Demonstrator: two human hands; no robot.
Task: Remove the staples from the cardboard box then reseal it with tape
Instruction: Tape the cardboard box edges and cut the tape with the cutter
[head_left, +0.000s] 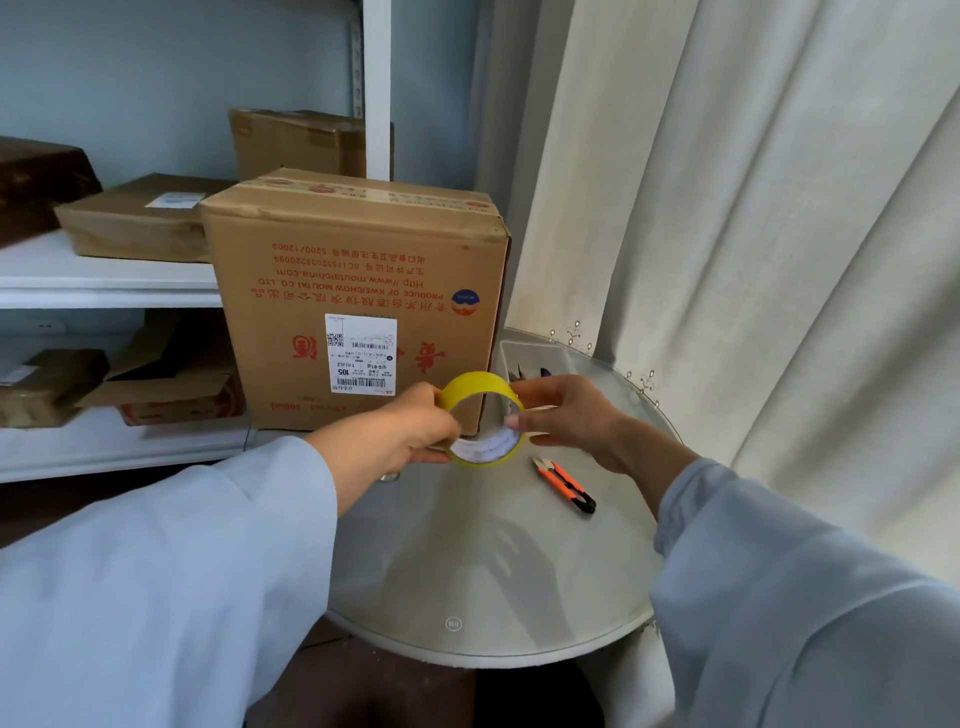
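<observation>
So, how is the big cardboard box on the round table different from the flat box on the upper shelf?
The big cardboard box stands tall on the round table; the flat box lies low on the upper shelf. The big box shows red print, upside down, and a barcode label on its front; the flat box is plain, with a small white label on top. Both are brown cardboard and closed.
</observation>
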